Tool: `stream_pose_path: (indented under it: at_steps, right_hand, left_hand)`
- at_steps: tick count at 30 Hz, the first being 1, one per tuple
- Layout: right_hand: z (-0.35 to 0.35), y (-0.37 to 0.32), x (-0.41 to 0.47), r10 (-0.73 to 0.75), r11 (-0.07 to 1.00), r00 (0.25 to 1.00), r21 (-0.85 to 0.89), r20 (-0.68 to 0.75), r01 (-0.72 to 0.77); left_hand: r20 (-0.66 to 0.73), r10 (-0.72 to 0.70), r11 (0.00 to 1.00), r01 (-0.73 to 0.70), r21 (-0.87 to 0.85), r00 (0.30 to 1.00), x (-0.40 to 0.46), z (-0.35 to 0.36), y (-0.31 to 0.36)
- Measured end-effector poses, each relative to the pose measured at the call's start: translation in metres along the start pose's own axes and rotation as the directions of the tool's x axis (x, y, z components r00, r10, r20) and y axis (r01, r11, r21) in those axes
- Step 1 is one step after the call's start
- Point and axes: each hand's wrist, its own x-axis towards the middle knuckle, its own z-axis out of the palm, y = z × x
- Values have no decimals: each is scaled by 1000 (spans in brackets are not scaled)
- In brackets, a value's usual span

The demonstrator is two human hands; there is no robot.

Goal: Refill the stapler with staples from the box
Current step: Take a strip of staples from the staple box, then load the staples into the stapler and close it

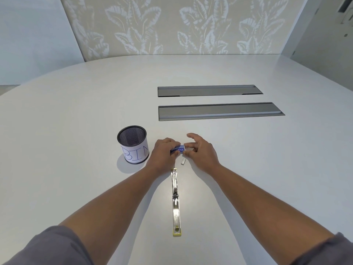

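A small blue staple box point(179, 149) is gripped in my left hand point(164, 152) just above the white table. My right hand point(198, 150) touches the box's right end with thumb and fingertips, the other fingers spread. A short strip of staples point(183, 161) lies loose on the table just below the box. The stapler point(175, 201), metal with yellow ends, lies flipped open flat between my forearms, stretching from near my left hand toward me.
A black mesh cup point(133, 144) with a paper label reading "BIN" stands left of my left hand. Two long grey cable hatches point(219, 111) are set into the round white table point(76, 131) farther back. A patterned wall panel rises behind.
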Motion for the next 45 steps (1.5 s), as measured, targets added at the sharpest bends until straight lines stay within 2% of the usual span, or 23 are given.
stream_pose_path:
  at_steps: [9,23,37,45]
  right_hand:
    - [2,0,-3,-44,998,998,-54,-37,42]
    - [3,-2,-5,-59,993,998,-106,-38,55]
    - [3,-2,-23,-84,991,992,-110,-98,73]
    - [8,-7,-54,-217,939,976,-279,-20,203]
  left_hand:
    - [10,-18,1000,18,7,1000,2,-3,2]
    - [-18,58,998,-58,-38,998,1,-7,7]
    - [-7,-79,997,79,-7,997,-12,-8,12]
    - [-80,-48,998,50,29,996,-34,-11,14]
